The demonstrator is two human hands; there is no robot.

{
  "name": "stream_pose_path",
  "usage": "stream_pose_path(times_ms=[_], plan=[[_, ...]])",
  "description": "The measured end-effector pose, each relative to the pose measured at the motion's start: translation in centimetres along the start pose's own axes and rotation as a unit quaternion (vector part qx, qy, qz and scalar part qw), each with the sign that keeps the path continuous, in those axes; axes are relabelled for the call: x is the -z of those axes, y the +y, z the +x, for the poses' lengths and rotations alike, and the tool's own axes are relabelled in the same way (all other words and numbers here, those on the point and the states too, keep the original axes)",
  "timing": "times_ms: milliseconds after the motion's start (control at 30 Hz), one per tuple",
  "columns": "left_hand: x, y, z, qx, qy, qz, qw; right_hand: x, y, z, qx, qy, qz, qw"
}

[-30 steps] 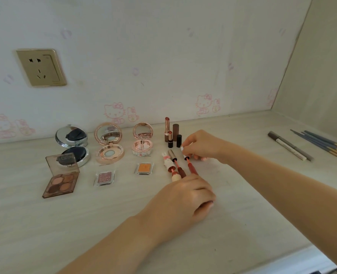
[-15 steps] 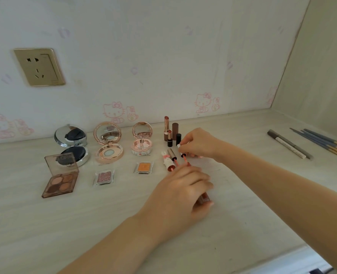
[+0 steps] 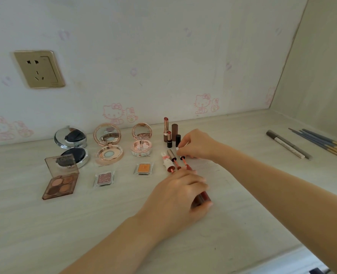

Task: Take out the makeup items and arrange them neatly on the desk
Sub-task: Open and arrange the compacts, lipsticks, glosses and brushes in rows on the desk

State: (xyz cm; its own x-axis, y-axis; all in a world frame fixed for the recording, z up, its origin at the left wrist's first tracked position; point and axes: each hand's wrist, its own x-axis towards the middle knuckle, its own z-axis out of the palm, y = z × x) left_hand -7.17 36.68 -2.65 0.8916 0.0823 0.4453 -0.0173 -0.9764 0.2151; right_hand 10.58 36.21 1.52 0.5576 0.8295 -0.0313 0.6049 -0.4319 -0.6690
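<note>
Left hand (image 3: pixel 180 194) of mine lies on the desk (image 3: pixel 242 224) with its fingers curled round a dark red gloss tube (image 3: pixel 202 197), which I see poking out at the fingertips. My right hand (image 3: pixel 196 144) reaches in from the right and pinches the cap end of a thin wand (image 3: pixel 183 159) between thumb and forefinger. That wand lies beside two others: a second wand (image 3: pixel 172 157) and a white bunny tube (image 3: pixel 166 162), all three side by side just ahead of my left hand, their near ends hidden under it.

Behind them, near the wall, stand the lipsticks (image 3: pixel 166 129), open, with their caps (image 3: pixel 175 128) upright next to them.

To the left I have an orange pan (image 3: pixel 144 168) and a pink pan (image 3: pixel 104 178), and behind those a small compact (image 3: pixel 142 142), a gold compact (image 3: pixel 108 145) and a silver compact (image 3: pixel 72 145), all open. A brown palette (image 3: pixel 61 177) sits at the far left, lid up.

Well apart on the right lie a grey pen (image 3: pixel 289 144) and some brushes (image 3: pixel 321 142). A socket (image 3: pixel 39 69) is on the wall.
</note>
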Motion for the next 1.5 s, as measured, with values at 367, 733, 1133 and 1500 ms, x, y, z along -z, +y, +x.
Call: stream_pose_path(times_ms=[367,733,1133,1500], plan=[[-0.4,0.0,-0.4,0.009,0.010,0.002,1.000,1.3,0.8,-2.7,0.028,0.029,-0.048,0.998],[0.0,1.5,0.0,0.001,0.020,0.018,1.000,5.8,7.2,-11.2,0.061,0.072,-0.152,0.984],[-3.1,5.8,7.7,-0.049,-0.030,0.015,0.998,10.8,13.7,-18.1,0.050,0.118,-0.225,0.966],[-8.4,7.0,19.1,0.003,-0.091,-0.025,0.996,16.0,18.9,-16.0,-0.009,0.148,-0.244,0.958]])
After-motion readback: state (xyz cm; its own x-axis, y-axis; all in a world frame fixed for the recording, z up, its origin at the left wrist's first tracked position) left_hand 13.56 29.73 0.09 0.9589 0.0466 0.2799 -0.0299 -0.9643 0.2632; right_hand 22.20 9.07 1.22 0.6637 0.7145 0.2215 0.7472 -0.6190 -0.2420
